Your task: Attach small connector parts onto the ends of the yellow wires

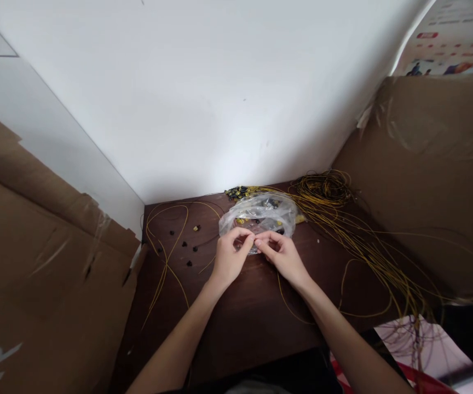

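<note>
My left hand [233, 253] and my right hand [280, 253] meet fingertip to fingertip over the dark brown tabletop, both closed in a pinch. A thin yellow wire [282, 293] comes out from below my right hand and curves down toward my right forearm. Whatever sits between the left fingertips is too small and covered to make out. Just behind the fingers lies a clear plastic bag [257, 207] with small yellow and black pieces in it. Small black parts [184, 244] and a yellowish piece [196, 228] are scattered left of my left hand.
A large bundle of yellow wires [355, 241] runs from the back down the right side, with a coil [322, 189] near the wall. Loose wire loops [166, 262] lie at left. Cardboard [47, 262] stands left, and a cardboard box [433, 191] right. A white wall [203, 109] closes the back.
</note>
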### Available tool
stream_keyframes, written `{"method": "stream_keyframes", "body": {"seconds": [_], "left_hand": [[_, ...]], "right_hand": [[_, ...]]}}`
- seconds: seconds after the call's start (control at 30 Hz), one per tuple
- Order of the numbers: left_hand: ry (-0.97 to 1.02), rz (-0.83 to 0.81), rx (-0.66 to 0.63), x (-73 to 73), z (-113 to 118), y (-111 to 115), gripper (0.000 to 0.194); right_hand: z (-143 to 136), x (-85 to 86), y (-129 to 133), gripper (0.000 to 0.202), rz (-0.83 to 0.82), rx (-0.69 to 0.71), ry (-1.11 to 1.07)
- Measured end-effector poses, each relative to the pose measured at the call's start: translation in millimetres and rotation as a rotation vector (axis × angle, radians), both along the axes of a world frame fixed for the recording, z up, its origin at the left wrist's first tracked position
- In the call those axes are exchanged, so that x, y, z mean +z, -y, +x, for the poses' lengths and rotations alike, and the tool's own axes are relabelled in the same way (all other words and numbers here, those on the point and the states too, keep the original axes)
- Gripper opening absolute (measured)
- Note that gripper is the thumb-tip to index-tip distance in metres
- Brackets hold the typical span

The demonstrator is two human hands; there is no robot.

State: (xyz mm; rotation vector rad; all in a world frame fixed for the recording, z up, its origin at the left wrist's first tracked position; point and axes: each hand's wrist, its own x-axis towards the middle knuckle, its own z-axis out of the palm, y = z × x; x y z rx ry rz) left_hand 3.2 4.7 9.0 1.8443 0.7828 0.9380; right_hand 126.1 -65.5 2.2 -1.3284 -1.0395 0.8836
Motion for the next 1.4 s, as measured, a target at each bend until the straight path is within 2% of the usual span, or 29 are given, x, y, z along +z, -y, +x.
{"method": "stream_keyframes", "body": {"seconds": [0.3, 0.43, 0.57, 0.63, 0.73, 0.9, 1.07, 1.27, 1.4], "left_hand": [[0.005, 0.029, -0.009, -0.8, -1, -2, 0.013], [-0.067, 0.274, 0.060, 4.8, -6, -2, 0.012], [-0.180, 0.585, -0.034, 8.2, -11, -2, 0.016], [-0.229, 0.673, -0.080, 7.4, -12, -3, 0.018], [-0.269, 0.721, -0.098, 5.0, -13, -5, 0.020], [-0.270, 0.701, -0.089, 3.1, -13, -8, 0.019], [-0.170, 0.564, -0.097, 3.1, -12, -9, 0.014], [-0.009, 0.257, -0.113, 4.9, -8, -8, 0.010], [0.070, 0.158, -0.147, 4.8, -7, -9, 0.009]], "right_hand": [[2, -0.5, 0, 0.024, -0.014, -0.083, 0.032], [3, -1.7, 0, 0.025, -0.043, -0.132, 0.038], [4, -3.9, 0, 0.024, -0.046, -0.114, 0.041], [4, -4.9, 0, 0.024, -0.041, -0.106, 0.048], [3, -4.3, 0, 0.022, -0.024, -0.086, 0.086], [1, -0.3, 2, 0.020, -0.006, -0.069, 0.147], [2, 1.5, 2, 0.020, -0.021, -0.079, 0.124], [1, 9.4, 5, 0.024, -0.102, -0.029, -0.105], [2, 9.3, 6, 0.026, -0.139, 0.032, -0.261]]}}
